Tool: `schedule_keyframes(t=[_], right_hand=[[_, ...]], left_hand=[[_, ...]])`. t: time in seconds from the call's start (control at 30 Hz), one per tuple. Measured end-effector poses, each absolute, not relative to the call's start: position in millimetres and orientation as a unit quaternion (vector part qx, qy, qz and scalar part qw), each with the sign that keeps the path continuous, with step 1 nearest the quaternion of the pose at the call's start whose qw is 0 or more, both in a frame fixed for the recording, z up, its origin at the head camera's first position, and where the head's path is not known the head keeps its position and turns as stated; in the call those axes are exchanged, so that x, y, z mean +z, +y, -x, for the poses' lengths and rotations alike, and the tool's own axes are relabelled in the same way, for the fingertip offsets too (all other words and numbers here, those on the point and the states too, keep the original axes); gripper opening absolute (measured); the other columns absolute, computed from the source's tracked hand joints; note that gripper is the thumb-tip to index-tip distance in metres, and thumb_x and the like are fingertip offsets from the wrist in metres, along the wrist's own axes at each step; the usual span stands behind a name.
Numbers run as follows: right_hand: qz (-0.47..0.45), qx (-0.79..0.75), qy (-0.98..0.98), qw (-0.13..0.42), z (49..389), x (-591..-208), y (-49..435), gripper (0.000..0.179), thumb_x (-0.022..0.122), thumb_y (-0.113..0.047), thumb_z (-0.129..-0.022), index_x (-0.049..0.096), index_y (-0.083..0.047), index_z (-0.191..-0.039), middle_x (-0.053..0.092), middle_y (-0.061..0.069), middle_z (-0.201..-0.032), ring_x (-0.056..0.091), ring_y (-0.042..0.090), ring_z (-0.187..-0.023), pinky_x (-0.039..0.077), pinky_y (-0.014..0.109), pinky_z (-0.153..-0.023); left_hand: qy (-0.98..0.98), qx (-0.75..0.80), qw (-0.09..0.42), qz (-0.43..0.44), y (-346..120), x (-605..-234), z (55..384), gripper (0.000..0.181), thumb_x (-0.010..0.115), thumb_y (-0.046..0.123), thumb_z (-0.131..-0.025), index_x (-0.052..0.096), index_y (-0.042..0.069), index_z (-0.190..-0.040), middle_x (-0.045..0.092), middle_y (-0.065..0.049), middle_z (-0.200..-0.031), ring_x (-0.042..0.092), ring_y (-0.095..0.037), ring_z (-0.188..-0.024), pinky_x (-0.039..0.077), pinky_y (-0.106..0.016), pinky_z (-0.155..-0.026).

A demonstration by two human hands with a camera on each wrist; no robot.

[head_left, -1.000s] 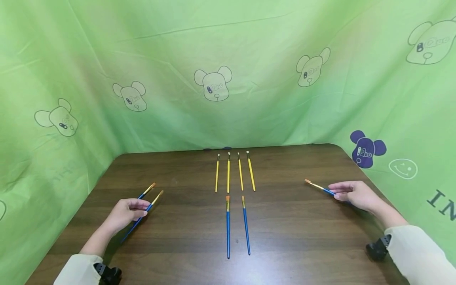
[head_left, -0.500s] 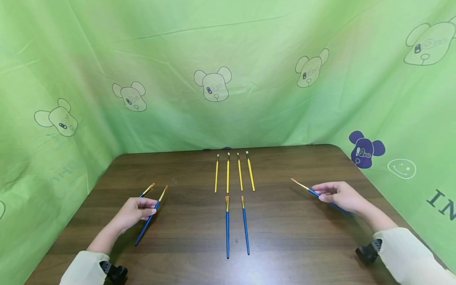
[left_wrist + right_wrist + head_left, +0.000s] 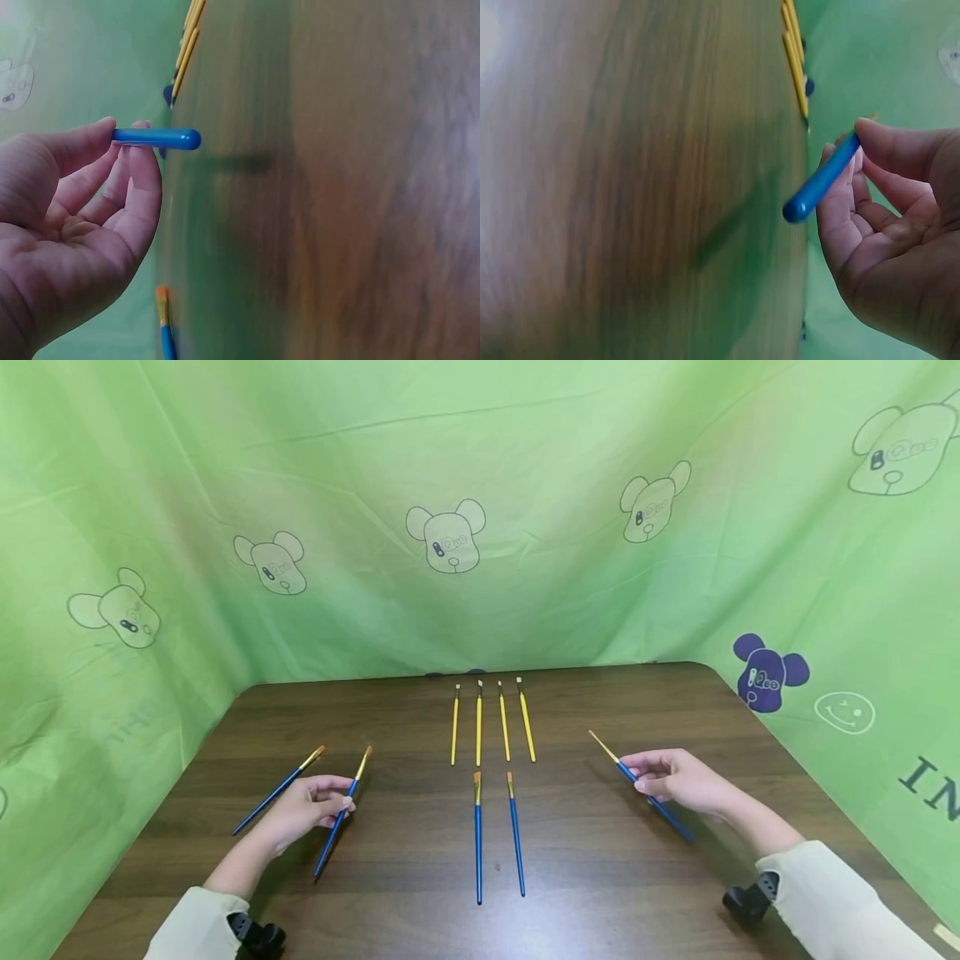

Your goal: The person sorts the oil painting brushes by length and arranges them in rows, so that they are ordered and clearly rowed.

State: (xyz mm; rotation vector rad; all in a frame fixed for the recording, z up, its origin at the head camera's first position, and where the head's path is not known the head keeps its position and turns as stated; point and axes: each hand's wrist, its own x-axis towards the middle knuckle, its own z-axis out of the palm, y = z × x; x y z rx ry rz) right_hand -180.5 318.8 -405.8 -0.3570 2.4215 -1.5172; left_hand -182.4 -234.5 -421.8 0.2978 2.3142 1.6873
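Note:
Between thumb and fingers, my left hand [image 3: 307, 810] pinches a blue-handled paintbrush [image 3: 335, 839], its orange bristles pointing away from me. Another blue paintbrush [image 3: 273, 797] lies on the table just left of that hand. My right hand [image 3: 686, 781] pinches a third blue paintbrush [image 3: 667, 814], slanted with its bristle end toward the far left. Both wrist views show the blue handle ends [image 3: 169, 139] jutting from the pinch, above the table with shadows below. Two blue paintbrushes [image 3: 478, 852] lie side by side at the table's middle, between the hands.
Several yellow-handled paintbrushes [image 3: 478, 727] with pale tips lie in a row farther back on the brown wooden table [image 3: 405, 860]. A green printed cloth [image 3: 360, 527] hangs behind and beside the table. Black wrist devices [image 3: 746, 902] sit at both sleeves.
Both hands have moved inward with their paintbrushes, left hand to the right and right hand to the left. The held brushes have turned steeper. The left-side lying brush has come into fuller view.

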Motion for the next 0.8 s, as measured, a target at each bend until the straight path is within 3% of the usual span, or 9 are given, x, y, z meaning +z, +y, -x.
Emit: schedule_keyframes(t=[0.37,0.8], right_hand=[[0.098,-0.550,0.809,0.180,174,-409,293,0.051,0.063,-0.001,-0.089,0.043,0.020,-0.131,0.060,0.015,-0.106,0.061,0.020,-0.089,0.055,0.037,-0.077],[0.085,-0.585,0.783,0.194,168,-416,265,0.047,0.064,0.001,-0.087,0.046,0.019,-0.126,0.061,0.011,-0.099,0.062,0.018,-0.081,0.057,0.036,-0.069]], left_hand=[[0.756,0.624,0.177,-0.086,-203,-424,179,0.045,0.062,0.003,-0.093,0.045,-0.018,-0.129,0.070,-0.020,-0.094,0.068,-0.018,-0.075,0.056,-0.029,-0.059],[0.749,0.628,0.190,-0.087,-171,-429,176,0.046,0.067,-0.002,-0.089,0.048,-0.017,-0.128,0.070,-0.016,-0.091,0.068,-0.018,-0.076,0.056,-0.028,-0.060]])
